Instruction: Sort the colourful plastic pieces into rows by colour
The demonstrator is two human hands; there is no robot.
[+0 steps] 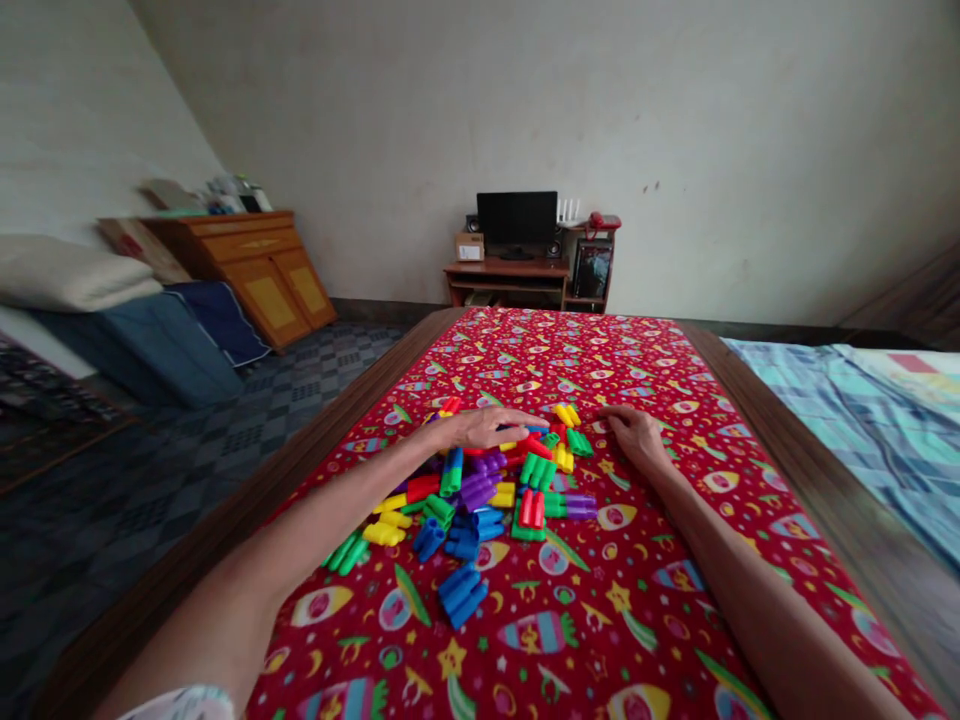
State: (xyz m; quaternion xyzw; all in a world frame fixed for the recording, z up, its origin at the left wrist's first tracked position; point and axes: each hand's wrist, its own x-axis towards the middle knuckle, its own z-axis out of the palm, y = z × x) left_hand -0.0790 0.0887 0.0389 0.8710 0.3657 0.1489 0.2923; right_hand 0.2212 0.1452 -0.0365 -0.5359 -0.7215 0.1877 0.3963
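A loose pile of plastic building blocks in red, yellow, green, blue and purple lies on the table, many shaped like joined tubes. My left hand point(484, 428) reaches over the far side of the pile, fingers stretched out flat above or on blocks; contact is hard to make out. Its palm side and some blocks beneath are hidden. Resting on the cloth right of the pile, my right hand point(634, 434) has its fingers extended and holds nothing visible. Nearest it are a green block point(579, 443) and a yellow block point(568, 414). One blue block point(463, 595) lies apart, closer to me.
A red patterned cloth point(540, 640) covers the brown table point(757, 400). Beyond it, a desk point(506, 268) bears a monitor point(517, 222) and a small box point(470, 247). A wooden cabinet point(255, 265) stands far left. Bedding point(847, 410) lies at right.
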